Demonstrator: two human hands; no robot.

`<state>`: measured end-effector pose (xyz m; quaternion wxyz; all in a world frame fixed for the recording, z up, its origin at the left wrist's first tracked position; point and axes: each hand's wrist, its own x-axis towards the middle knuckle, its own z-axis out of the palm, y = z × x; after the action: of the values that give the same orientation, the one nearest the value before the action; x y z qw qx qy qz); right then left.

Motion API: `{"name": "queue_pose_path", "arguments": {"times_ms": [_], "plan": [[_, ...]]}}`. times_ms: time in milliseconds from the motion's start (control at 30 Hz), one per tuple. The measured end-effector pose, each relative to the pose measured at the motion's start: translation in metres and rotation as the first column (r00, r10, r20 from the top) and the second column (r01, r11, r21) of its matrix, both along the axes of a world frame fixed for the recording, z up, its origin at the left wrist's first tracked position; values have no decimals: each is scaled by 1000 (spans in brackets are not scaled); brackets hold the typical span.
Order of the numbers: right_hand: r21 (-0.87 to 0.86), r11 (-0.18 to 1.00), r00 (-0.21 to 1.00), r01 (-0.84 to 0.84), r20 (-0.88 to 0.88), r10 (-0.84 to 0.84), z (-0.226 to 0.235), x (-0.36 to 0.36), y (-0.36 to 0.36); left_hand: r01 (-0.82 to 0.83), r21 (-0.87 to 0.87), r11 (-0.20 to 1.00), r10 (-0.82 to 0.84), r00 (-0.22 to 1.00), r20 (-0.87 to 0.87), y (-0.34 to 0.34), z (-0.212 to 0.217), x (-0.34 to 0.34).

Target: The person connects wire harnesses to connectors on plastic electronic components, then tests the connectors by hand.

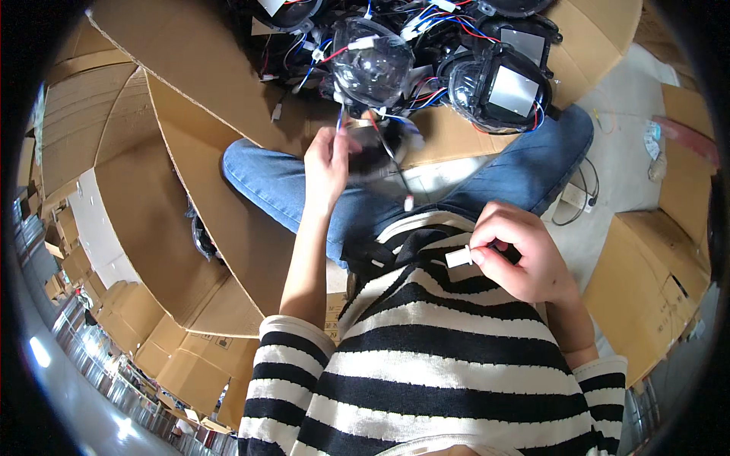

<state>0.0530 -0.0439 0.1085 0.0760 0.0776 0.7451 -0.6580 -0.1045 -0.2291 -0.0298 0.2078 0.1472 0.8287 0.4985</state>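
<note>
My left hand (328, 167) is raised near the front of a heap of black lamp-like units with clear domes. Its fingers are pinched on a thin blue-and-white wire (341, 118). Just beside those fingers, a dark rounded part (371, 150) is smeared by motion. A dark cable with a small white plug (409, 203) dangles near my lap. Close to my striped shirt, my right hand (521, 251) is curled shut on a small white connector (458, 258), which sticks out past the thumb. The closest domed unit (372, 64) lies beyond my left hand.
Another black unit with a silvery label (498, 87) rests by my right knee, amid tangled wires. Beneath the heap is a cardboard sheet (449, 137). A large open carton (205, 228) stands at my left, another box (646, 281) at my right. A black cable (585, 201) loops on the floor.
</note>
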Motion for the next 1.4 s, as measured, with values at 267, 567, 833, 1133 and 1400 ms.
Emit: {"name": "queue_pose_path", "arguments": {"times_ms": [267,567,833,1133,1400], "plan": [[-42,998,999,-45,-23,44,4,-6,-4,111,284,952,-241,844,479,6,86,25],[-68,997,999,-31,-33,29,6,-5,-3,307,-129,943,-266,928,262,-4,127,26],[-63,998,1000,9,-13,-10,23,-8,-5,391,148,908,-392,920,-25,-5,110,48],[4,969,968,249,-25,-248,19,-14,-18,416,-31,909,-383,802,-459,13,110,53],[340,906,959,254,-210,-190,8,-16,-16,398,-113,911,-398,772,-495,13,108,55]]}}
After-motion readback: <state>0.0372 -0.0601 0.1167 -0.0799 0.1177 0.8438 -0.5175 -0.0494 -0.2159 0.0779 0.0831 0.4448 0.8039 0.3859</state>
